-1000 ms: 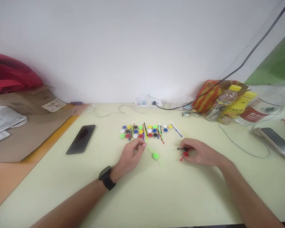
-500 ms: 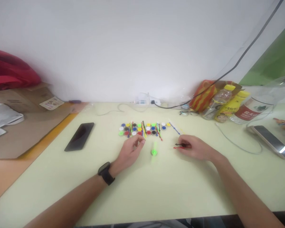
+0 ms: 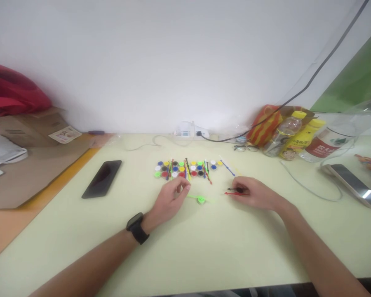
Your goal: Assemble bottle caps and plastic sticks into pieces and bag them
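The green spinner (image 3: 201, 200) lies near the middle of the table (image 3: 179, 251), well in from the front edge, between the two hands. One of its arms, blurred, reaches to just beside the fingertips of the left hand (image 3: 172, 199); whether they touch cannot be told. That hand's fingers are curled, the thumb close to the index finger, and whether it pinches anything cannot be told.

The right hand (image 3: 256, 193) bends over a black spinner (image 3: 239, 190) and a red arrow (image 3: 231, 193), both poking out toward the table's left edge; its fingers partly cover them, so how firmly it grips is unclear. Both forearms slant in over the front edge, a watch (image 3: 137, 227) on the left wrist. Coloured discs (image 3: 181, 169) lie toward the back edge.
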Demonstrator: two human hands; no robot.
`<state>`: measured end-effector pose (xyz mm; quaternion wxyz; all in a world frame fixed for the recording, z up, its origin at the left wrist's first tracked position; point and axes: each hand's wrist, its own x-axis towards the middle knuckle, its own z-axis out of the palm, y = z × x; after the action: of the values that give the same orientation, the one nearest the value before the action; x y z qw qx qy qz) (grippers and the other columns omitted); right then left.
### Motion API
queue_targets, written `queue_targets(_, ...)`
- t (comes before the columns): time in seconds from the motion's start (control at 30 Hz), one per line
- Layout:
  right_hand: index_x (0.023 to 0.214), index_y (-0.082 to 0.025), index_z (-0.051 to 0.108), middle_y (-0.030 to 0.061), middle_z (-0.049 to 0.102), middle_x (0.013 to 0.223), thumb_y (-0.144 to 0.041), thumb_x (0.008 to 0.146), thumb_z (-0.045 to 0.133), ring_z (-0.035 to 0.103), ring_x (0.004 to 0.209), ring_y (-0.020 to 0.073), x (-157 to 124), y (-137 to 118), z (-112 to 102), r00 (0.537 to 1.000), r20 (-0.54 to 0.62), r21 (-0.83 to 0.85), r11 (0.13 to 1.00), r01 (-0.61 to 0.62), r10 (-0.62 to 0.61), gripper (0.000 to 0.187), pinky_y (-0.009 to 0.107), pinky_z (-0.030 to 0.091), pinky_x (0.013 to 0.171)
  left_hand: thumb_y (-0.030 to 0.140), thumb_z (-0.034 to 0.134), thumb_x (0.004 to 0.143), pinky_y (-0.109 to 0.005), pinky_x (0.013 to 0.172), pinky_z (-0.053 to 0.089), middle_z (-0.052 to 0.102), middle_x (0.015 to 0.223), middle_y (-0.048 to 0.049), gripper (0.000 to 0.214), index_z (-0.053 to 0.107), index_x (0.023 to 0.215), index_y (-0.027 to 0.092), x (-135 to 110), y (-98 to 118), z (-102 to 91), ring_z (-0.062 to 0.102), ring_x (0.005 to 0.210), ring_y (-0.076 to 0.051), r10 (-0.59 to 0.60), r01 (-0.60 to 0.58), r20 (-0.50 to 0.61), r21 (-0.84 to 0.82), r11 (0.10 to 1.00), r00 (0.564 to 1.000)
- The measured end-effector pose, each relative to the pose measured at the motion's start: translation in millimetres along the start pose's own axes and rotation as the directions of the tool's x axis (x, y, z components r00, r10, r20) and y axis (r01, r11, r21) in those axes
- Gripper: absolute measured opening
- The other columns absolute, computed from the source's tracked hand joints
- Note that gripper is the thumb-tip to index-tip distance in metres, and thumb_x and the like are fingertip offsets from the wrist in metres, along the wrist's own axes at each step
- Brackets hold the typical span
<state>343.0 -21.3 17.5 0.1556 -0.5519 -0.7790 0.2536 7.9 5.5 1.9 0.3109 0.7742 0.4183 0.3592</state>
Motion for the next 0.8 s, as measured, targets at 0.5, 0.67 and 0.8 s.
queue_targets(0.5, 0.082, -0.024, 0.053, 0.0011, 0.059, 0.079, -0.054, 0.093, 0.058, 0.051, 0.069, 0.0182, 2.1, -2.7, 5.3, 0.999, -0.029, -0.045, 0.999, -0.016, 0.014, 0.033, 0.030, 0.038, 0.061, 0.033, 0.051, 0.102, -0.029, 0.068, 0.040, 0.064, 0.089, -0.0011, 0.017, 0.063, 0.103, 0.021, -1.4, -3.0, 0.5, 0.052, 0.074, -0.015, -0.015, 0.013, 0.027, 0.045, 0.999, 1.000)
queue_targets(0.67, 0.081, -0.023, 0.053, 0.0006, 0.058, 0.078, -0.056, 0.091, 0.060, 0.049, 0.068, 0.0174, 1.2, -6.4, 4.2, 1.000, -0.028, -0.030, 1.000, -0.006, 0.006, 0.035, 0.029, 0.037, 0.059, 0.034, 0.052, 0.102, -0.031, 0.071, 0.042, 0.066, 0.094, -0.0029, 0.018, 0.064, 0.106, 0.021, -1.7, -4.2, -0.2, 0.055, 0.079, -0.017, -0.002, -0.001, 0.048, 0.056, 0.998, 0.999)
queue_targets(0.8, 0.085, -0.024, 0.055, -0.0008, 0.055, 0.078, -0.056, 0.085, 0.069, 0.047, 0.067, 0.0164, -1.0, -5.7, 0.4, 1.000, -0.004, 0.012, 1.000, -0.027, 0.027, 0.035, 0.028, 0.037, 0.058, 0.035, 0.052, 0.102, -0.031, 0.073, 0.043, 0.066, 0.097, -0.0033, 0.018, 0.063, 0.107, 0.022, -2.2, -4.7, -0.3, 0.057, 0.083, -0.018, 0.001, -0.005, 0.051, 0.067, 0.998, 0.999)
